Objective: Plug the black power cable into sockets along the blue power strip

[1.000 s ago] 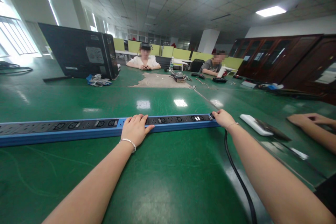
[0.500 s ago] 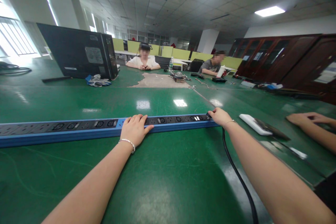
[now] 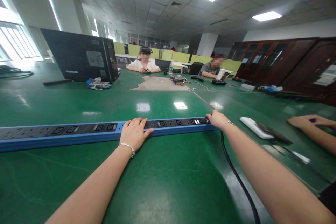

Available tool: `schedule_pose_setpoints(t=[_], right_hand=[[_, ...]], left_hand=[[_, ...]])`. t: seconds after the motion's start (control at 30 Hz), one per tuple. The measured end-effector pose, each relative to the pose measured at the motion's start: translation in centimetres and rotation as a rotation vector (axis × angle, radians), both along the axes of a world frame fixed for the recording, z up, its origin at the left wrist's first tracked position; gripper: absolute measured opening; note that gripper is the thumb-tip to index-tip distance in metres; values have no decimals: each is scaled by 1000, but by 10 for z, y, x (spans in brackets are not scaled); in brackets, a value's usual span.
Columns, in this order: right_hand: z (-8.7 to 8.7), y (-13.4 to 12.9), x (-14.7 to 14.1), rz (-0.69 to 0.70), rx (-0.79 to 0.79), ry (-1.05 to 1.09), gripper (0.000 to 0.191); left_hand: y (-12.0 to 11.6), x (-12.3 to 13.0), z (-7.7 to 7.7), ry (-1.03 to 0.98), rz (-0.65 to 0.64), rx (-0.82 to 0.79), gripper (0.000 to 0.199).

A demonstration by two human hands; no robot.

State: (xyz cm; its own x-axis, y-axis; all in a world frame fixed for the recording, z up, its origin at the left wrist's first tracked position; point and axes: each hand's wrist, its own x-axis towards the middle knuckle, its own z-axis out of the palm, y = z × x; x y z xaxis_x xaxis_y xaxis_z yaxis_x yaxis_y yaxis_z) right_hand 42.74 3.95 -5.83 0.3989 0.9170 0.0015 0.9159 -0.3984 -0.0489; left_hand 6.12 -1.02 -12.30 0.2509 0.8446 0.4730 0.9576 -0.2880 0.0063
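A long blue power strip [image 3: 86, 136] with a black socket face lies across the green table. My left hand [image 3: 135, 131] rests over its middle, thumb apart from the fingers, which lie across the top. At the strip's right end, my right hand [image 3: 217, 118] has its fingers closed around a small dark part, possibly a plug, mostly hidden. A black cable [image 3: 236, 171] comes out below that hand and runs toward the table's near edge.
A black computer case [image 3: 78, 56] stands at the back left beside gloves [image 3: 98, 83]. Two people sit across the table [image 3: 168, 182]. On the right are a white device [image 3: 254, 127] and another person's hands [image 3: 304, 120]. A bottle and a metal device stand further back.
The view has tilted up slightly, so the table things appear a little lower. Both hands keep their places on the strip.
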Motion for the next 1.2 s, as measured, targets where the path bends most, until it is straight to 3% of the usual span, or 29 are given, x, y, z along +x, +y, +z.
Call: schedule_pose_setpoints(t=[0.4, 0.8, 1.2], right_hand=[[-10, -1, -3, 43, -79, -5, 37], [-6, 7, 0, 110, -161, -22, 36], [-11, 7, 1, 79, -130, -22, 37]], left_hand=[[2, -1, -1, 7, -1, -6, 57], [1, 0, 1, 10, 12, -26, 57], [1, 0, 3, 4, 8, -36, 59]])
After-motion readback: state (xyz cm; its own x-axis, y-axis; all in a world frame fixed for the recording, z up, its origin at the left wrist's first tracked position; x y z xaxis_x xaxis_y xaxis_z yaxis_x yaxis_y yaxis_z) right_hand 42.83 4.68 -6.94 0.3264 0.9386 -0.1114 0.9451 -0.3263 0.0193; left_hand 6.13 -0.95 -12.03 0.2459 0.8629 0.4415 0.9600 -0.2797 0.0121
